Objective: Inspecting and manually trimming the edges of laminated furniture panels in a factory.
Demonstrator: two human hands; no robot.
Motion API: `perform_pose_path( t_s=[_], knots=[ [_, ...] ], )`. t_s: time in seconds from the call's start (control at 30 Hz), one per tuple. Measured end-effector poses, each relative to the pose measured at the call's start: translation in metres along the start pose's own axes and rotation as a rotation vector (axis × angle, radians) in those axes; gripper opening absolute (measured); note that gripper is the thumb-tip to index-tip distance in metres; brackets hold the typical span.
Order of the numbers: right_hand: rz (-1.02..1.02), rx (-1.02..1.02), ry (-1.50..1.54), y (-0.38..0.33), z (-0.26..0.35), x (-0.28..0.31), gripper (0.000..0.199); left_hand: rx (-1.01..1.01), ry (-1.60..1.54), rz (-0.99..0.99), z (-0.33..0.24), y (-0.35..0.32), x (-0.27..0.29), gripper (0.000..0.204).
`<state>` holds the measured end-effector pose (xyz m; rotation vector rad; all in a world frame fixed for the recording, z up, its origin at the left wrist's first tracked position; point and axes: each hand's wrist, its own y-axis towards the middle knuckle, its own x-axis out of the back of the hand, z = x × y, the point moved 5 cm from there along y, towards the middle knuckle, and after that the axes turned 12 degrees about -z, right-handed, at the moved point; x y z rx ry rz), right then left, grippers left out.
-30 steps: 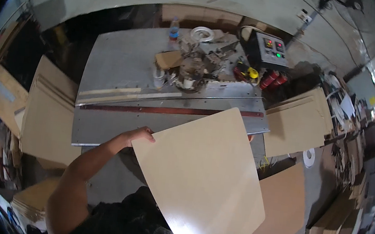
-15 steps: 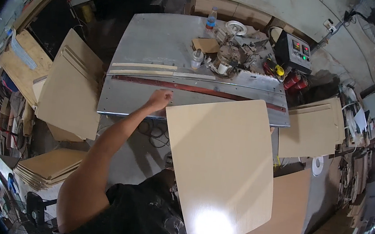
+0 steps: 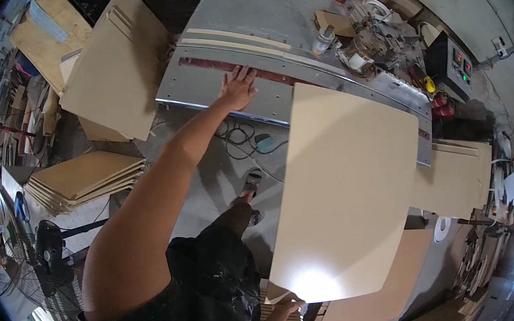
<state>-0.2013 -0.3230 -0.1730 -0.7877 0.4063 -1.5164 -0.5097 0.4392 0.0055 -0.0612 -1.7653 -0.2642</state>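
A large pale beige board [image 3: 346, 183] with rounded corners lies with its far end on the grey metal machine table [image 3: 268, 9]. My right hand [image 3: 286, 304] grips its near edge from below, at the bottom of the view. My left hand [image 3: 239, 87] rests flat with fingers spread on the table's front part, beside a dark red strip [image 3: 217, 67] and to the left of the board.
Similar boards lean at the left [image 3: 118, 72], lie stacked on the floor [image 3: 80, 180], and sit at the right [image 3: 458, 177]. A bottle [image 3: 323, 40], tape rolls and clutter [image 3: 372, 40] crowd the table's far end near a control box [image 3: 453, 62]. Cables [image 3: 246, 143] lie on the floor.
My left hand let go of the board's edge and reached forward onto the table. The board swung right and its far end came to lie over the table's edge.
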Motion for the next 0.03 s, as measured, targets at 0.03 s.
perform_pose_path(
  t_s=[0.03],
  knots=[
    [0.036, -0.181, 0.082, 0.0264, -0.01, 0.0091, 0.095, 0.025, 0.014, 0.093, -0.0053, -0.005, -0.0007, 0.069]
  ],
)
